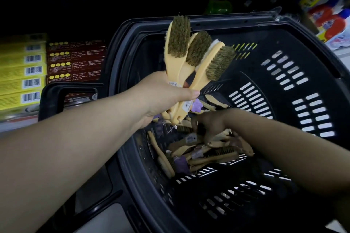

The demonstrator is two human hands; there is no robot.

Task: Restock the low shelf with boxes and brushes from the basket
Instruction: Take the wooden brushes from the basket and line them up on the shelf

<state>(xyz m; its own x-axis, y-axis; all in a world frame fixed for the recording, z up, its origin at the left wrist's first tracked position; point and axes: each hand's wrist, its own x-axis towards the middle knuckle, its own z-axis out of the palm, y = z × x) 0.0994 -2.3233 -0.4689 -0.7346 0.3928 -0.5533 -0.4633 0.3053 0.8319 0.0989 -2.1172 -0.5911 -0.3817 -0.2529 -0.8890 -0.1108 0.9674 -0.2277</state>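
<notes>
Brushes of cream plastic (pixel 179 43), light, stiff, gripped by handles in left hand (pixel 166 94) above black slotted basket (pixel 251 58); right hand (pixel 210 125) inside it, grip unclear

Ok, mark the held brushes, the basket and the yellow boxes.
held brushes (pixel 179 39): head view, bristles of the leftmost brush.
basket (pixel 280 102): head view, right slotted wall.
yellow boxes (pixel 17 73): head view, middle box's face.

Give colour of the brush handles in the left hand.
Pale yellow handles, with olive-brown bristles. Shows best in the head view.
</notes>
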